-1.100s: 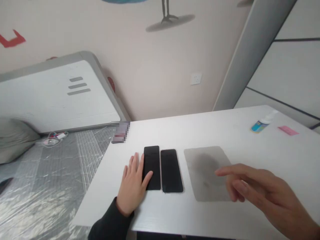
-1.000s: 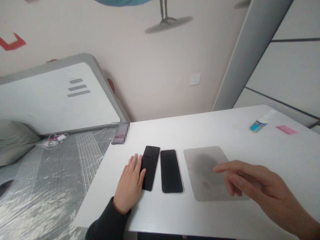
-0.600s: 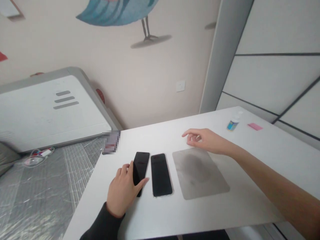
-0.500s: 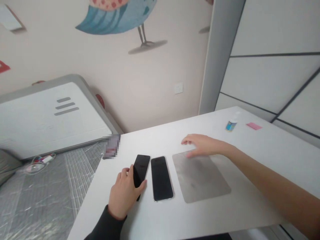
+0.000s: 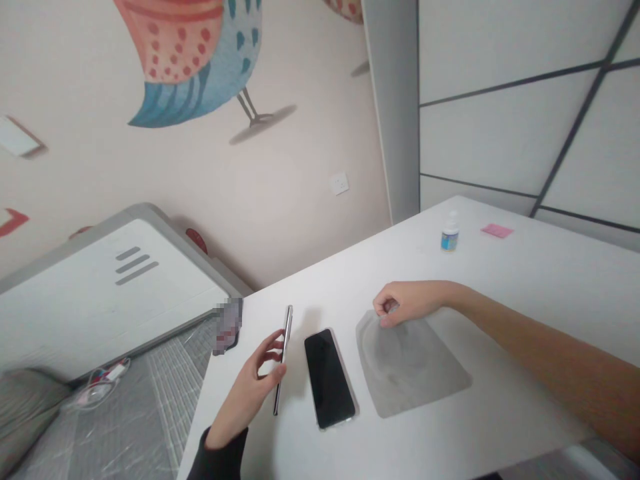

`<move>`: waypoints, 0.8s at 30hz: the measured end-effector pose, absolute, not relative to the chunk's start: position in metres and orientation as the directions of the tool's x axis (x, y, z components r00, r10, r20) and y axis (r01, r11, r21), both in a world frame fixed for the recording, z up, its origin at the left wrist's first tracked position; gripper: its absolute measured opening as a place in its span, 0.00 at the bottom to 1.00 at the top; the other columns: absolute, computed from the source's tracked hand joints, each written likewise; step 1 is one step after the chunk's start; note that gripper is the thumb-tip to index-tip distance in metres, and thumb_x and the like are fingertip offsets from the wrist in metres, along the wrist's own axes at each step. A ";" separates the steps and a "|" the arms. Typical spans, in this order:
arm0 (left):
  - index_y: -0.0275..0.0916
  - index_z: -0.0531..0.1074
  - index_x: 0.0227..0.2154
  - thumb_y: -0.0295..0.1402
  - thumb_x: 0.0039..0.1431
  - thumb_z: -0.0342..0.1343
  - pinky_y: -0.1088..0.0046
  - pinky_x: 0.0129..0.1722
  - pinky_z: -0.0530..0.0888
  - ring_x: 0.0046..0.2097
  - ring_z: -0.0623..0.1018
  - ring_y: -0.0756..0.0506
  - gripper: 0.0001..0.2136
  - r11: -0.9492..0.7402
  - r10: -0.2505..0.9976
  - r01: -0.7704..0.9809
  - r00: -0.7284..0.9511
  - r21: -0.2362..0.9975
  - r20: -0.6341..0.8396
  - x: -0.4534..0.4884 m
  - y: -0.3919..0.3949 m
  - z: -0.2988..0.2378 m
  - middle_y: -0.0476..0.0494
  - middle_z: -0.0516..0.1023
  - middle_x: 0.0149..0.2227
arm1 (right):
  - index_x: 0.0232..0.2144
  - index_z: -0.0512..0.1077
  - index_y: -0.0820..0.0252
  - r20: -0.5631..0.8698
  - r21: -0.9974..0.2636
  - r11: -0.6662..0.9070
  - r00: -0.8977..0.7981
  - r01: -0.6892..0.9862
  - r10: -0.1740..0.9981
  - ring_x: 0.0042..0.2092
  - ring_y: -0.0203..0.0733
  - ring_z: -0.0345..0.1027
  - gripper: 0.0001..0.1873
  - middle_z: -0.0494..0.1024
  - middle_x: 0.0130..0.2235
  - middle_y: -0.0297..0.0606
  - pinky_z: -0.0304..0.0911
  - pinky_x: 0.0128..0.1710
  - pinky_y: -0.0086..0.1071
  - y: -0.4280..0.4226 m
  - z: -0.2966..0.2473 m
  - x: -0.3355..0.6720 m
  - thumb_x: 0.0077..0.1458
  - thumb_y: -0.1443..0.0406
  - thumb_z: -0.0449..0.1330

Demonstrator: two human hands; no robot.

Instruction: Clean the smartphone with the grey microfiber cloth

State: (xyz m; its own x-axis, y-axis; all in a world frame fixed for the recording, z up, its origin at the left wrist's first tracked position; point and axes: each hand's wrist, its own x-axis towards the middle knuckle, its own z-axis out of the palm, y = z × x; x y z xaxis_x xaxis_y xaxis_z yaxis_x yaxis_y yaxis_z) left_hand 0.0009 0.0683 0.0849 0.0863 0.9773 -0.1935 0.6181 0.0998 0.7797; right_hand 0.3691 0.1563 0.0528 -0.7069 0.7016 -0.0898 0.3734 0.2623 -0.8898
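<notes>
Smartphone (image 5: 283, 360) is turned up on its side in the person's L hand (image 5: 253, 379), thin edge facing up. Thumb & fingertips are on it, so that hand's clasping the phone; from here I can't tell if its lower edge touches the white tabletop (image 5: 415, 443). It's near the table's L side, just L of the 2nd smartphone (image 5: 330, 379), which lies flat in a clear case, dark screen up, nobody's hand on it.

R hand (image 5: 406, 300), approx. level w/ the top of the 2nd phone, has a grey cloth (image 5: 417, 380) pinched at its far edge, fingers curled in tight. Cloth's wrinkled up by that grip, near corners flat on the table. R forearm's bare; L has a blk sleeve (image 5: 220, 457).

Farther back, R side: small bottle (image 5: 449, 238) w/ blue label, upright, & a flat pink slip (image 5: 497, 231) just beside it. Far L corner has a pixelated item (image 5: 228, 325), can't make out what. Wall socket (image 5: 339, 183) above the table's back edge, grey-white headboard (image 5: 150, 293) off to the L.
</notes>
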 end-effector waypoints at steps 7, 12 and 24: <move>0.43 0.62 0.66 0.47 0.53 0.64 0.62 0.42 0.79 0.49 0.77 0.36 0.38 0.224 0.940 -0.169 0.298 0.960 -0.167 0.071 0.074 0.106 0.34 0.77 0.54 | 0.32 0.71 0.55 0.021 -0.999 0.036 -0.438 0.026 0.898 0.36 0.46 0.73 0.23 0.78 0.34 0.39 0.68 0.36 0.36 0.152 0.064 0.368 0.57 0.42 0.57; 0.32 0.73 0.56 0.44 0.59 0.56 0.69 0.34 0.77 0.41 0.79 0.41 0.26 0.322 0.940 -0.577 0.286 0.751 -0.183 0.106 0.085 0.098 0.30 0.80 0.48 | 0.40 0.67 0.51 0.178 -0.965 0.145 -0.138 -0.218 0.974 0.49 0.52 0.72 0.24 0.77 0.45 0.41 0.68 0.47 0.40 0.143 0.065 0.344 0.59 0.40 0.51; 0.33 0.77 0.51 0.43 0.71 0.47 0.61 0.43 0.78 0.46 0.82 0.38 0.21 0.531 0.836 -0.617 0.495 0.581 -0.238 0.126 0.076 0.068 0.32 0.82 0.49 | 0.54 0.62 0.54 0.479 -0.848 0.503 -0.168 0.168 0.862 0.49 0.55 0.73 0.28 0.77 0.47 0.47 0.69 0.50 0.47 0.096 0.041 0.306 0.68 0.42 0.43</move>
State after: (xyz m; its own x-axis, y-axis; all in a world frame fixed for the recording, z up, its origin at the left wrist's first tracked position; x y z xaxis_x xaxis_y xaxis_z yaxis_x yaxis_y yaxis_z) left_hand 0.1259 0.0761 0.0685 0.4949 0.8357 -0.2380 -0.6170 0.5309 0.5809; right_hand 0.3061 0.0959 0.0411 -0.1680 0.8618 0.4786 0.1682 0.5034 -0.8475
